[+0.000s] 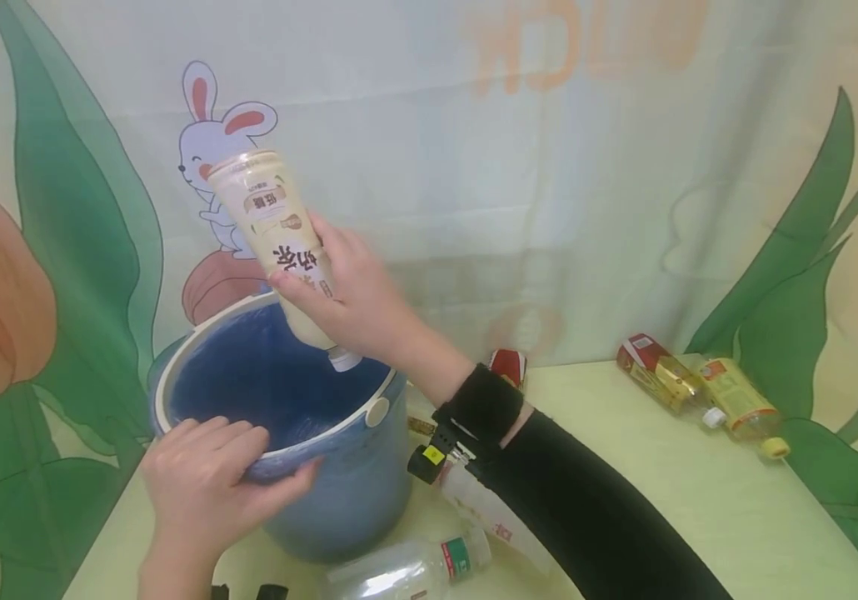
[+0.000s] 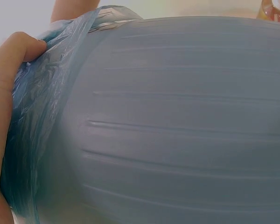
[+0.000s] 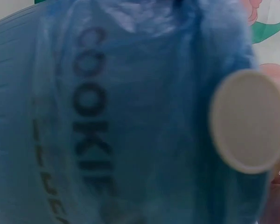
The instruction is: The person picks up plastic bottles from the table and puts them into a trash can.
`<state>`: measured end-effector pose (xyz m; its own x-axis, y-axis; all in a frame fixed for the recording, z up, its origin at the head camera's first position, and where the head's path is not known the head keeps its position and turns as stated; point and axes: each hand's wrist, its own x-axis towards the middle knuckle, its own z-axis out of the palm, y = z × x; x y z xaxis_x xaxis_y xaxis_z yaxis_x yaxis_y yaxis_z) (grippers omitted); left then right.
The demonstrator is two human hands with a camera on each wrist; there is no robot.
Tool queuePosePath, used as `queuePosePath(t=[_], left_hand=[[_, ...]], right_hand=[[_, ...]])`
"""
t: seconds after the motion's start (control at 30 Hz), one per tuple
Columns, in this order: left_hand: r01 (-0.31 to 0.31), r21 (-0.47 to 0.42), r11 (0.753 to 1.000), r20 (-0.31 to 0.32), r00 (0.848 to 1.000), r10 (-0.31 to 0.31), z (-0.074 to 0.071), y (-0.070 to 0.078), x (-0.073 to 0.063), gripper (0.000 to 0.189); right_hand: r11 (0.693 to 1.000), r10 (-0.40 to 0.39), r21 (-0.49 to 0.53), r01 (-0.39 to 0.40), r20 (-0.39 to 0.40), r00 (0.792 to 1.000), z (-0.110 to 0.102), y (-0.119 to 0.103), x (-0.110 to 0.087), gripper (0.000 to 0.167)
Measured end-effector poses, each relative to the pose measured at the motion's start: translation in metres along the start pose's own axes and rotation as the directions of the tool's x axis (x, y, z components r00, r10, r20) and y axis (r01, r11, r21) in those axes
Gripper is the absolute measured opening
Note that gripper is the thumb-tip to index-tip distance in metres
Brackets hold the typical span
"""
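Observation:
A blue bucket [image 1: 354, 508] with a pale rim and a thin blue plastic bag [image 2: 56, 88] lining it stands on the table. My left hand [image 1: 204, 479] grips its near rim, fingers over the edge and thumb outside. Above the bucket's mouth, my right hand [image 1: 365, 292] holds a cream-coloured milk tea bottle [image 1: 267, 208], tilted with its white cap downward. In the right wrist view, dark printed letters [image 3: 91, 100] and a round pale knob [image 3: 249, 121] show on the bucket's side; the right hand's grip is not visible there.
A clear plastic bottle [image 1: 391, 571] lies before the bucket, and another pale bottle [image 1: 500, 517] is partly hidden by my right sleeve. A red carton [image 1: 507, 364] stands behind that arm. At the right lie a red-and-gold package [image 1: 654, 371] and a yellow-capped bottle [image 1: 740, 400]. A printed curtain [image 1: 549, 208] hangs behind.

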<state>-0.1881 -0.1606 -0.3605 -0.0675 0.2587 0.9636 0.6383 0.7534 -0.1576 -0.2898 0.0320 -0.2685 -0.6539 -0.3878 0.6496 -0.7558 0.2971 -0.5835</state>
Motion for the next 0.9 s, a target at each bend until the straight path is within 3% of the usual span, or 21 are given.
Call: queuePosePath(t=[0.23,0.4,0.63,0.9], left_hand=[[0.007,0.009,1.000,0.015,1.000,-0.007,0.000,-0.001,-0.003,0.061],[0.008,0.009,1.000,0.015,1.000,-0.008,0.000,-0.001,-0.003,0.061],[0.011,0.010,1.000,0.032,0.999,-0.011,0.000,-0.002,-0.004,0.062],[-0.003,0.018,1.000,0.024,1.000,0.002,0.001,-0.005,-0.005,0.061]], right_hand=[[0.996,0.079,-0.065,-0.068,0.188,0.979,0.021,0.013,0.000,0.069],[0.981,0.145,-0.164,-0.100,0.294,0.945,0.028,0.018,-0.001,0.068],[0.948,0.163,-0.319,-0.015,0.442,0.882,0.037,0.021,0.000,0.073],[0.912,0.228,-0.411,0.006,0.517,0.825,0.045,0.021,-0.002,0.073]])
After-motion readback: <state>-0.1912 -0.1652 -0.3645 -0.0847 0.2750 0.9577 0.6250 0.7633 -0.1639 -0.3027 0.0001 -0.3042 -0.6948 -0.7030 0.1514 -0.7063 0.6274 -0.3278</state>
